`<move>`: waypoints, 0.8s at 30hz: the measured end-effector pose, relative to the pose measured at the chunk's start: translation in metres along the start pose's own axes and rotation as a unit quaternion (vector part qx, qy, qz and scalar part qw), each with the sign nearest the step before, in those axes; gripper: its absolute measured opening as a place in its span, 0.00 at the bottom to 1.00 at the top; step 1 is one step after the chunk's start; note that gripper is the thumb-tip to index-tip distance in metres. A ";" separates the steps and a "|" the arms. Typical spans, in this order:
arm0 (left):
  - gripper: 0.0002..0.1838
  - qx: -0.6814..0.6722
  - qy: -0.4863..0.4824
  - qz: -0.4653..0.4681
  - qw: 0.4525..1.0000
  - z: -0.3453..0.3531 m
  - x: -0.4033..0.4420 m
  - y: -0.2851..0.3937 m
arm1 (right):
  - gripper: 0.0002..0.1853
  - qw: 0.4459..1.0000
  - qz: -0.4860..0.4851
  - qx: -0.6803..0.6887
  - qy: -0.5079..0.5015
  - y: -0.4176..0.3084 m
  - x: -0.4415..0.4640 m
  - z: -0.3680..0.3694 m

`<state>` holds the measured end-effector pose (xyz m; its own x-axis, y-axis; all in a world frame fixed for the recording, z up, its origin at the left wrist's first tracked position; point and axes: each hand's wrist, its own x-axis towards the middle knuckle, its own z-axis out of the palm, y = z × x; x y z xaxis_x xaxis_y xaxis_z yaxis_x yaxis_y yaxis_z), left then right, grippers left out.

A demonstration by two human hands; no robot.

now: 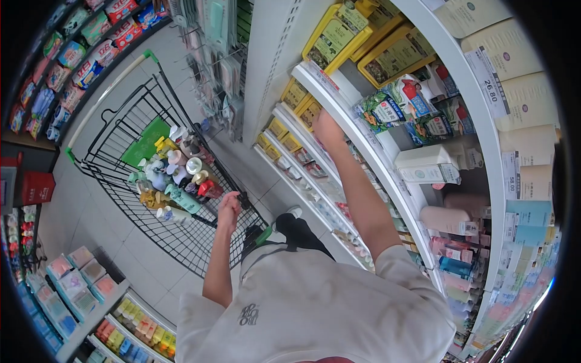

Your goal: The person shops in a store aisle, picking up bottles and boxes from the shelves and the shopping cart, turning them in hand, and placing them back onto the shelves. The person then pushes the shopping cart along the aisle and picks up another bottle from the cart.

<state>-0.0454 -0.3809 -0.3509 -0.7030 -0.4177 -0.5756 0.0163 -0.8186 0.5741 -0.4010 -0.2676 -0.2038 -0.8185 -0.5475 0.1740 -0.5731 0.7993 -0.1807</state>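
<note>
Your left hand (228,210), loosely curled; your right hand (328,130), fingers hidden, grip untellable; yellow packs (307,112), could topple if knocked blindly.

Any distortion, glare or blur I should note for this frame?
Head view: strong fisheye curvature, bowing the shelf edge, with blackened corners; head view: small whitish glare at far right; head view: no obvious motion blur on the left hand, and the 26.80 price label reads clearly.

Shop, clearly: shopping cart (144,145) left of the left fingers (230,201), stocked shelves (348,115) beside the right fingers (321,123), price tags (487,81) reading 26.80 and 58.00 farther right.
</note>
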 end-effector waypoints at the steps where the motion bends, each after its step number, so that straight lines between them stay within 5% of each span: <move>1: 0.08 0.001 0.001 0.001 1.000 -0.008 -0.005 0.001 | 0.19 1.000 0.000 0.002 -0.001 0.002 -0.005 0.003; 6: 0.10 -0.071 0.068 0.022 0.995 -0.043 -0.020 -0.002 | 0.32 0.984 -0.141 -0.051 0.096 -0.008 -0.036 -0.014; 11: 0.10 -0.045 0.090 0.013 0.995 -0.051 -0.032 -0.013 | 0.20 0.973 -0.196 0.084 0.091 -0.009 -0.097 -0.008; 15: 0.18 -0.036 0.089 -0.021 0.995 -0.043 -0.048 -0.012 | 0.16 0.978 -0.168 0.088 -0.086 0.016 -0.207 0.037; 17: 0.21 -0.045 0.057 -0.034 0.997 -0.047 -0.055 -0.016 | 0.16 0.973 -0.080 0.076 -0.204 0.051 -0.286 0.078; 18: 0.21 -0.039 0.053 -0.038 0.997 -0.056 -0.054 -0.021 | 0.24 0.929 -0.005 0.041 -0.367 0.067 -0.317 0.083; 20: 0.17 0.003 0.001 -0.045 0.999 -0.077 -0.051 -0.032 | 0.21 0.858 0.108 0.019 -0.502 0.110 -0.404 0.114; 23: 0.11 0.013 0.046 -0.062 0.997 -0.082 -0.061 -0.034 | 0.17 0.797 0.075 0.027 -0.599 0.143 -0.496 0.127; 24: 0.11 0.020 0.041 -0.066 0.997 -0.086 -0.064 -0.036 | 0.14 0.785 0.195 0.084 -0.581 0.138 -0.512 0.113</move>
<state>0.0596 -0.3583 -0.3849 -0.6370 -0.3395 -0.6921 -0.1024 -0.8526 0.5125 -0.0655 0.0950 -0.4271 -0.3602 -0.2036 -0.9104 -0.1872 0.9718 -0.1433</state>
